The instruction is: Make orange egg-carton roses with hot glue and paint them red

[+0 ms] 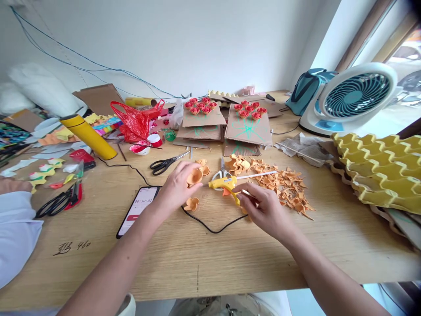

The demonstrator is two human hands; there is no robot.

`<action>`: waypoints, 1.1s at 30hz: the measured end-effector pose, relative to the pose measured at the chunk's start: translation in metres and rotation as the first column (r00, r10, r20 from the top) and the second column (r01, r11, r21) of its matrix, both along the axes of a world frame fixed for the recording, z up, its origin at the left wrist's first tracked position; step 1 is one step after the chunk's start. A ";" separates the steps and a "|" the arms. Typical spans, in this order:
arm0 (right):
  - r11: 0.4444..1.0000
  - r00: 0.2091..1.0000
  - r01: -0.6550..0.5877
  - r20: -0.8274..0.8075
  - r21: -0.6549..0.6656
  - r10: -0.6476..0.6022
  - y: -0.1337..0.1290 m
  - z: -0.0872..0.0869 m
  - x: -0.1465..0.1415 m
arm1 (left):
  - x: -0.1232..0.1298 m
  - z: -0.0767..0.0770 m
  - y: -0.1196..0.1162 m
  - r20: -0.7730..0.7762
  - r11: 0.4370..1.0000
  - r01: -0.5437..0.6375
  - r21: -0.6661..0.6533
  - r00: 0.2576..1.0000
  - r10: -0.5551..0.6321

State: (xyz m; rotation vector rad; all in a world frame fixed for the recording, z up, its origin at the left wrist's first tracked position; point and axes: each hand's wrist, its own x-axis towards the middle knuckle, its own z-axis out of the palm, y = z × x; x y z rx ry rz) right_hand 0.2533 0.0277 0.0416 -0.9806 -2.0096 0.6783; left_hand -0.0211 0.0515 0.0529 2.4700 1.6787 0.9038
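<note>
My left hand (179, 186) is closed on an orange egg-carton cup (194, 176), holding it by its side. My right hand (265, 208) grips the handle of a yellow glue gun (223, 182), its nozzle pointing left toward the cup. A white glue stick (256, 174) sticks out of its back end. Below the left fingers lies an orange petal-shaped cup (191, 203), and more orange cups (204, 167) sit just behind. White-handled scissors (222, 171) lie behind the glue gun. Orange carton scraps (289, 188) are heaped to the right, next to a cluster of cut pieces (237, 164).
A phone (138, 210) showing a timer lies left of my forearm; black scissors (164, 164) lie behind it. Cardboard pieces (248, 127) with red flowers stand at the back. Yellow egg trays (378, 171) and a fan (348, 98) are right. Another person's sleeve (18, 232) rests left.
</note>
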 end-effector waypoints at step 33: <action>0.892 0.879 0.428 0.161 0.144 -0.448 0.008 -0.014 -0.004 | 0.056 -0.043 -0.061 0.377 1.000 0.011 -0.017 0.926 -0.004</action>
